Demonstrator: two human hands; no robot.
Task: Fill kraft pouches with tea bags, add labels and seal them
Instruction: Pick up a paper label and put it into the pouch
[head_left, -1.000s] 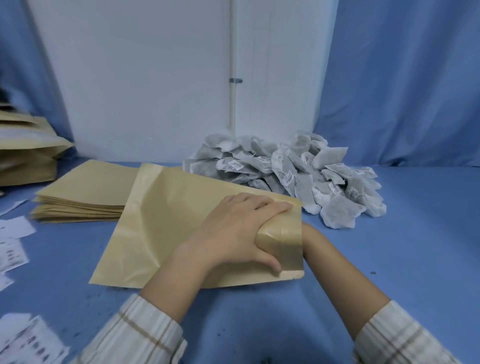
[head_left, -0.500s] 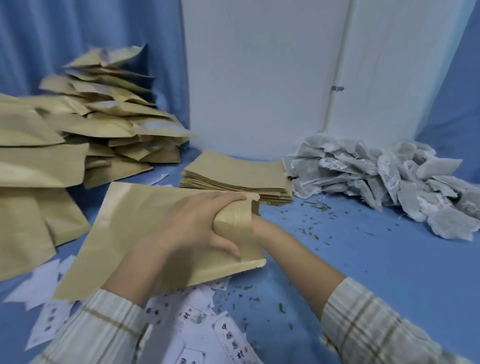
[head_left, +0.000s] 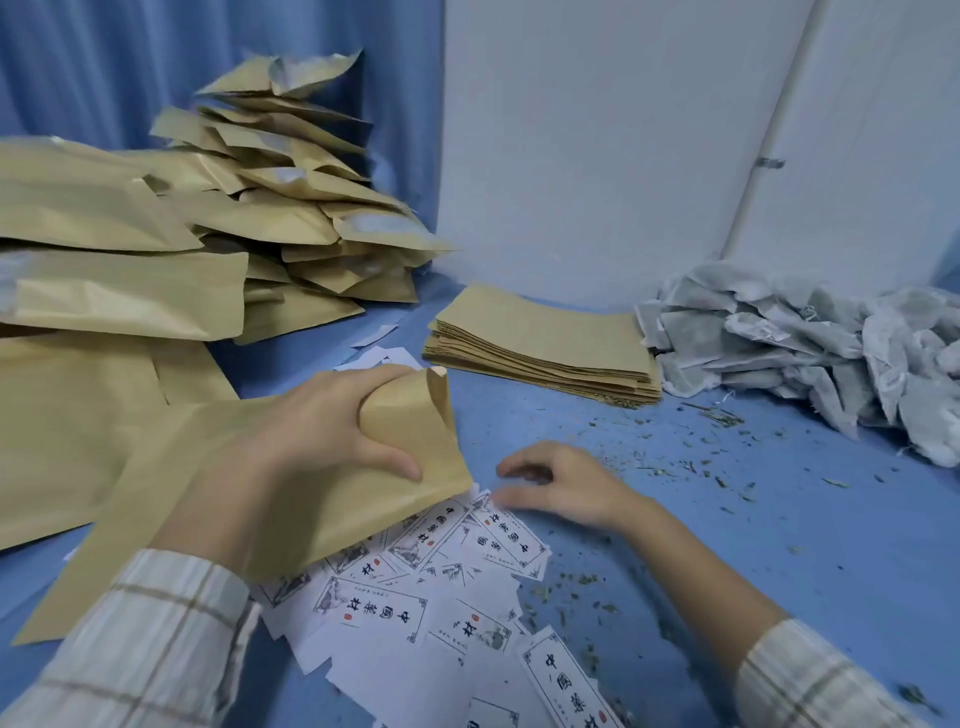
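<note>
The left hand (head_left: 317, 441) grips the mouth end of a kraft pouch (head_left: 171, 519), its fingers (head_left: 363, 379) curled over the top edge and the thumb pressed against the near face, so that the paper bunches into a rounded fold at the opening. The pouch runs from that grip toward 7 o'clock, its lower end lying across the blue table (head_left: 779, 545) and over the edge of the scattered labels (head_left: 415, 597). The right hand (head_left: 566, 488) rests low at about 3 o'clock from the pouch mouth, fingers loosely bent with the tips down on the nearest white label; whether they pinch it or merely touch it cannot be told, as the hand is blurred. The labels, white slips printed with black characters and small red seals, spread in a loose heap from the centre toward 6 o'clock. At 1 o'clock from the left hand sits a neat stack of flat pouches (head_left: 545, 348), and just beside it, toward 3 o'clock, a mound of grey tea bags (head_left: 810, 343) lies against the white wall (head_left: 597, 145). At 10 to 11 o'clock a tall, untidy pile of bulging pouches (head_left: 249, 208) leans against a blue curtain (head_left: 104, 57), with more of them reaching the left edge. Loose tea crumbs (head_left: 675, 457) speckle the table between the right hand and the tea bags. Both forearms wear pale plaid sleeves (head_left: 156, 639).
</note>
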